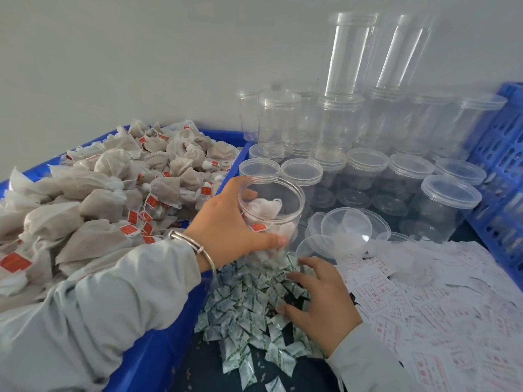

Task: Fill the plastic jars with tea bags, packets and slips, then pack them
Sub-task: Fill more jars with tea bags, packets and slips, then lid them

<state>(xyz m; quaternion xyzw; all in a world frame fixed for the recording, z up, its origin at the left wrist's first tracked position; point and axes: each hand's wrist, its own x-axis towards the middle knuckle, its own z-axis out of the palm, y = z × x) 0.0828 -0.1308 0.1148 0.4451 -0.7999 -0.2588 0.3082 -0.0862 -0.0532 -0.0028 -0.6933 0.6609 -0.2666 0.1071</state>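
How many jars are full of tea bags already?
None looks finished. The open clear plastic jar in the left hand has some white tea bags with red tags inside. The right hand is reaching into the pile of small green-and-white packets. The white slips with red print wait beside them. Rows of lidded, empty clear jars and a blue bin heaped with tea bags remain, so most work is left.

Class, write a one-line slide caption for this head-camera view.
Left hand grips a clear plastic jar of tea bags; right hand reaches into small green-printed packets.
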